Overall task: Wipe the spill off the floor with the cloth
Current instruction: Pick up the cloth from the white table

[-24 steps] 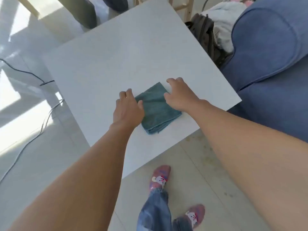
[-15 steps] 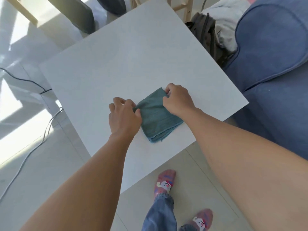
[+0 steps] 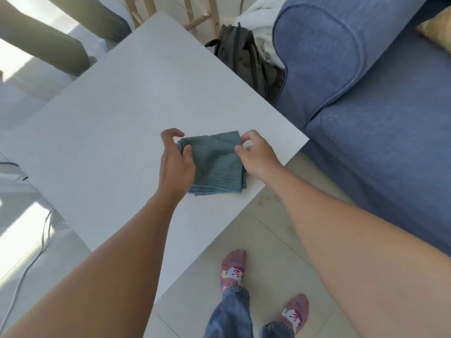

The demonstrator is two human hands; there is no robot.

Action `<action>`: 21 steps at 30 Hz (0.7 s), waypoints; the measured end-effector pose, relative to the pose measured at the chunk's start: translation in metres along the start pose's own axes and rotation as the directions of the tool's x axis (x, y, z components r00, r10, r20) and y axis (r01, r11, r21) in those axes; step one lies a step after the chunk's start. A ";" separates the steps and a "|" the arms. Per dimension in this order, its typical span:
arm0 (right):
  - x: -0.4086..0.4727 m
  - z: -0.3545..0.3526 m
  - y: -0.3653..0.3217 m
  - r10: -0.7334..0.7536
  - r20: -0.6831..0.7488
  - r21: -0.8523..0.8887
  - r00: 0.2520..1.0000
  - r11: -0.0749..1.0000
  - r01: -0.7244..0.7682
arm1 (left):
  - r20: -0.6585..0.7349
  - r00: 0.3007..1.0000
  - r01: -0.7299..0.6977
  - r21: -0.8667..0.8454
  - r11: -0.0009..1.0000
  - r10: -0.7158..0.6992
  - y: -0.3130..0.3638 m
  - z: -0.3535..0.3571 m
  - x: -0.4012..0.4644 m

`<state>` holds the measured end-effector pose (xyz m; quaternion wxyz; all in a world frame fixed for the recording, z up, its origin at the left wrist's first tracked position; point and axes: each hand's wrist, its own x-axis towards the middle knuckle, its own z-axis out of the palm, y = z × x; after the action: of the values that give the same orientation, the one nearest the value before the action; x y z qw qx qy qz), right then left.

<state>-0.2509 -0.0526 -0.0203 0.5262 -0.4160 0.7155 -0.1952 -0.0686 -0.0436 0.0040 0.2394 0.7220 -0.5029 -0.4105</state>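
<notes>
Seen from the head camera looking down, a folded teal cloth (image 3: 214, 162) lies on a white table (image 3: 109, 132), near its right corner. The left hand (image 3: 176, 164) pinches the cloth's far left corner between thumb and curled fingers. The right hand (image 3: 258, 154) pinches the far right corner. Below the table's right edge, yellowish spill marks (image 3: 271, 200) spot the pale tiled floor (image 3: 273, 242). A blue sofa (image 3: 366, 93) stands to the right.
</notes>
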 end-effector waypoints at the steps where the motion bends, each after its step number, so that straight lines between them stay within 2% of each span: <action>1: -0.002 -0.012 0.010 0.017 -0.005 0.060 1.000 0.998 -0.017 | 0.059 0.998 -0.020 0.000 1.000 0.020 0.005 0.007 0.001; 5: -0.022 -0.055 0.044 0.034 0.046 0.120 0.998 0.992 -0.040 | 0.273 0.956 -0.127 0.057 0.990 0.107 0.020 0.042 -0.001; 12: -0.060 -0.118 0.114 0.118 -0.030 0.207 0.993 0.972 -0.109 | 0.480 0.819 -0.413 0.115 0.903 0.313 0.060 0.125 -0.043; 17: -0.092 -0.165 0.180 0.102 -0.199 0.152 0.975 0.986 -0.072 | 0.622 0.726 -0.487 0.165 0.858 0.293 0.078 0.189 -0.085; 21: -0.128 -0.195 0.243 0.148 -0.268 0.151 0.952 0.982 -0.111 | 0.689 0.670 -0.524 0.175 0.833 0.277 0.079 0.249 -0.128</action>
<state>-0.5116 0.1594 -0.0471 0.4592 -0.3002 0.7933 -0.2642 -0.3385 0.0607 -0.0275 0.0038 0.4382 -0.7679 -0.4672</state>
